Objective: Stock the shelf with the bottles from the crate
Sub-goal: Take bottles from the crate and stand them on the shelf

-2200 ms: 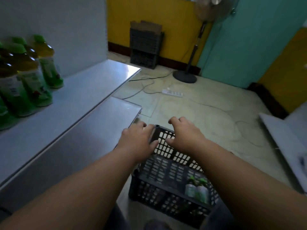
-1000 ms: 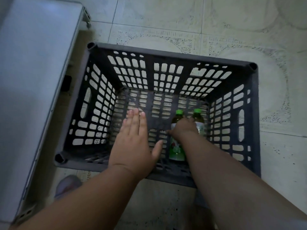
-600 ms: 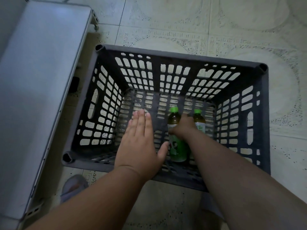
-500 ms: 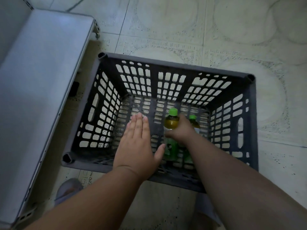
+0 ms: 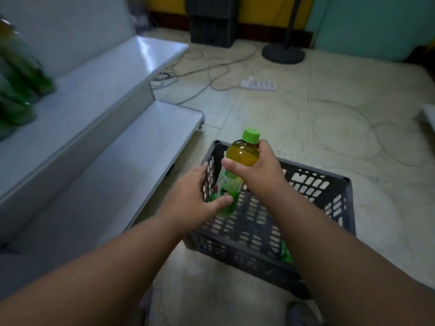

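Left of the crate [image 5: 329, 208], blurred green-tea bottles [image 5: 21, 74] already stand on the upper shelf [image 5: 98, 74]. Above the crate's near-left part, the left hand [image 5: 190, 198] cups the base of the green-capped tea bottle [image 5: 237, 170] with loosely curled fingers, and the right hand [image 5: 256, 168] is wrapped round its shoulder. Just right of that, another bottle [image 5: 286, 254] shows through the crate's near wall. A careless swing toward the shelf could, I judge, topple the standing row.

Tiled floor [image 5: 329, 128] bears crate [image 5: 343, 208]; shelf [image 5: 77, 102] carries blurred bottles [image 5: 21, 74].
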Action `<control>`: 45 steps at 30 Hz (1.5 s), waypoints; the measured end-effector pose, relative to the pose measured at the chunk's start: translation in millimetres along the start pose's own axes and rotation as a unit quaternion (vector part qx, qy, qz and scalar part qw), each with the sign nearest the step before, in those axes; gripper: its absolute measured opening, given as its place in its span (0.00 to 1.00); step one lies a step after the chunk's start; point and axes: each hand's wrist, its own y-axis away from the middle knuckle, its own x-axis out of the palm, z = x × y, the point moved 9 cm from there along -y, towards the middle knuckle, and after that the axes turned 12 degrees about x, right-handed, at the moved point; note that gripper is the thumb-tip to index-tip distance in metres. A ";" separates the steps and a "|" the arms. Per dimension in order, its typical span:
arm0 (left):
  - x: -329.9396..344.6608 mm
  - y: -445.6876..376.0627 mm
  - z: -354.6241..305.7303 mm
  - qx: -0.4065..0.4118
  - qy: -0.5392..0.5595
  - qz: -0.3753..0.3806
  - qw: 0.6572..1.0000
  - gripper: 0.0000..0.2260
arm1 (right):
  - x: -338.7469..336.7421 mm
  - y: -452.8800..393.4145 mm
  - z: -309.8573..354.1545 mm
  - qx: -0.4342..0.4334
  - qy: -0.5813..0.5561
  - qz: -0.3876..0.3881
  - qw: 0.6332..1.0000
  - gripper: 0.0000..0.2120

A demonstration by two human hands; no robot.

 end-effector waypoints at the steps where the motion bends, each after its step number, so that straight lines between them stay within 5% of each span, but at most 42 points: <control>1: -24.4 8.7 1.5 -0.002 0.015 -0.013 1.000 0.39 | 13.8 11.2 22.5 -0.022 0.004 0.007 1.000 0.30; 13: -239.3 91.9 95.3 -0.091 -0.006 -0.178 0.980 0.43 | 212.5 90.3 225.7 -0.221 0.042 0.127 0.966 0.31; 24: -288.4 27.1 218.7 -0.183 -0.079 -0.204 0.958 0.50 | 324.4 -2.5 286.8 -0.283 0.097 0.133 0.945 0.34; 31: -271.3 3.5 284.6 -0.247 -0.179 -0.139 0.942 0.46 | 373.4 -58.4 290.1 -0.276 0.114 0.132 0.945 0.36; 35: -267.0 -8.4 288.6 -0.202 -0.218 -0.145 0.944 0.43 | 386.8 -71.9 281.4 -0.277 0.108 0.126 0.946 0.38; 39: -260.9 -4.6 299.0 -0.230 -0.264 -0.120 0.929 0.46 | 403.8 -70.3 236.5 -0.258 0.138 0.156 0.943 0.33; 45: -260.7 -6.0 298.7 -0.246 -0.283 -0.090 0.923 0.43 | 417.3 -84.7 224.6 -0.281 0.179 0.137 0.933 0.37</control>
